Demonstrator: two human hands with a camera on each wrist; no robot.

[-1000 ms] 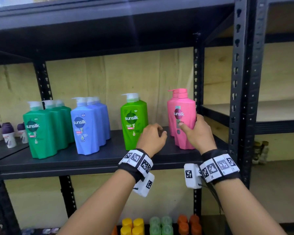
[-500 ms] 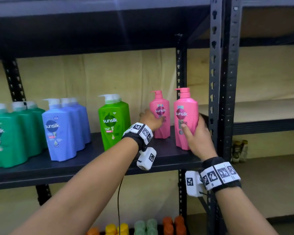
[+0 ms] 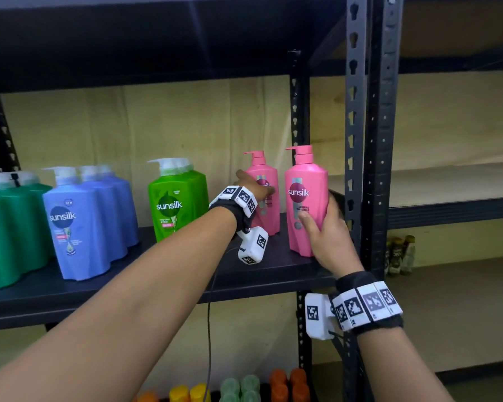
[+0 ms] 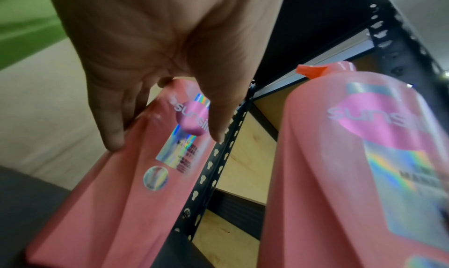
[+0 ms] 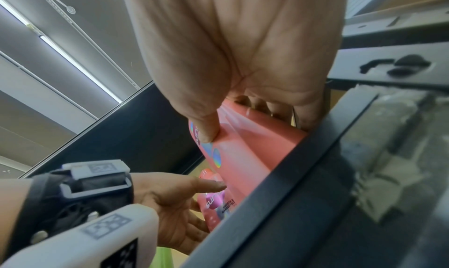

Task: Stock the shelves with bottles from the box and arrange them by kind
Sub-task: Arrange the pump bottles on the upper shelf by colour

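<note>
Two pink Sunsilk pump bottles stand upright at the right end of the dark shelf [image 3: 157, 285]. My right hand [image 3: 328, 239] grips the front pink bottle [image 3: 305, 204] low on its right side, thumb on the label; in the right wrist view my right hand [image 5: 230, 51] wraps that front pink bottle [image 5: 248, 149]. My left hand [image 3: 250, 184] holds the rear pink bottle [image 3: 270, 220], which stands a little left of and behind the front one. In the left wrist view my left hand [image 4: 157, 41] has its thumb across the front of the rear pink bottle [image 4: 126, 195] and its fingers on the left edge.
A light green bottle [image 3: 177, 204], a row of blue bottles [image 3: 79, 224] and dark green bottles [image 3: 9, 233] stand further left. A perforated steel post [image 3: 357, 140] rises just right of my right hand. Coloured caps [image 3: 244, 387] show on the shelf below.
My left hand went from a fist at the shelf front to the rear pink bottle. The two pink bottles, first one behind the other, now stand side by side.
</note>
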